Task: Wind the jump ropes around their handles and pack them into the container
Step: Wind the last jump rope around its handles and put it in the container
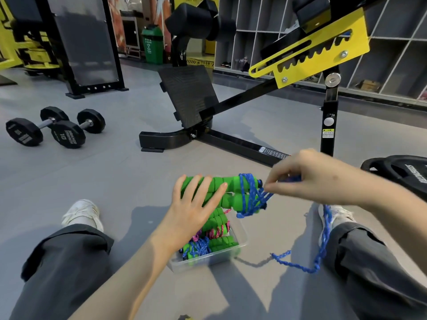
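- Plainly, in the head view, the winding step is in hand. The left hand (196, 202) holds a pair of bright green foam handles (233, 184) in the air, its fingers (199, 183) laid over them and curled round.
- The right hand (307, 176) pinches the blue braided rope (250, 195) between thumb and fingertips (268, 187), just past the handles' rope end. Several turns sit round the handles right beside those fingertips.
- A long loose tail of that rope drops below the right fingers, crosses the right trouser leg and trails onto the grey floor. Judging by this, a good part of the winding is left.
- The next move probably calls for further turns carried round both handles under steady tension. The left fingers would have to keep the pair pressed together, and the end would then need tucking.
- The clear rectangular plastic container (241, 236) lies on the floor directly beneath the left fingers, between the person's legs. It holds other green-handled bundles wound in pink and blue rope and looks fairly full, so a gap may need finding.
- The tail lies over the right leg near a white shoe (339, 215), where it could snag.
- A black weight plate (404, 174) sits just beyond the right hand, and a black bench frame (231, 144) stands beyond both sets of fingers.
- Two black dumbbells (55, 128) lie well off to the left of the left fingers, clear of the work.
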Motion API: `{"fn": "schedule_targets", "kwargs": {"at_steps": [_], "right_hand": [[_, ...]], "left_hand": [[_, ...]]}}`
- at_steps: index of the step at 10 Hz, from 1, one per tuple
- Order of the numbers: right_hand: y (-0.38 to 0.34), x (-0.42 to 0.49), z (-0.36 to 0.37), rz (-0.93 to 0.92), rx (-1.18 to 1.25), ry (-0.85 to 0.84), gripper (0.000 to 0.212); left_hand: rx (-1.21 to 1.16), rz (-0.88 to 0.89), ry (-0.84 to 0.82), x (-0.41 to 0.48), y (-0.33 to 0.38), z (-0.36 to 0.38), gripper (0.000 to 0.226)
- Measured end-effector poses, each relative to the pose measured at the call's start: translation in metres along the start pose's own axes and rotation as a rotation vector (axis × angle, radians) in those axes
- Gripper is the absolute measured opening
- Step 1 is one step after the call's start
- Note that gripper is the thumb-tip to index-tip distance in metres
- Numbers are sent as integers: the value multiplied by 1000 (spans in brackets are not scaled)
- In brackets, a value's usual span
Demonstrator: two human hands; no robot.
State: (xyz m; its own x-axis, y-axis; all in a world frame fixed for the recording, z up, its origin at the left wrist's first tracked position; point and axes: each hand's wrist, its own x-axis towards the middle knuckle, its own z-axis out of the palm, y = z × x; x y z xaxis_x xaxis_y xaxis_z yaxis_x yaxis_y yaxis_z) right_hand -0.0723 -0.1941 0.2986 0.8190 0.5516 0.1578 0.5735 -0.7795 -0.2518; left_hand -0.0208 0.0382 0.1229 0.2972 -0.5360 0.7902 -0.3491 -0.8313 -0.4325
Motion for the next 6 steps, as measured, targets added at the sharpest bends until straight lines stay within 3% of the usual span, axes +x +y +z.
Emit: {"fn": "schedule_targets", "kwargs": {"at_steps": [3,5,6], "right_hand": [[10,37,-5,-34,326,104,27],[22,36,33,158,842,190,36],[27,19,71,296,1150,168,59]], "left_hand": [[-203,55,185,19,12,-27,41],[-215,-38,285,28,11,-35,43],[-163,-51,293,28,4,-33,40]]}}
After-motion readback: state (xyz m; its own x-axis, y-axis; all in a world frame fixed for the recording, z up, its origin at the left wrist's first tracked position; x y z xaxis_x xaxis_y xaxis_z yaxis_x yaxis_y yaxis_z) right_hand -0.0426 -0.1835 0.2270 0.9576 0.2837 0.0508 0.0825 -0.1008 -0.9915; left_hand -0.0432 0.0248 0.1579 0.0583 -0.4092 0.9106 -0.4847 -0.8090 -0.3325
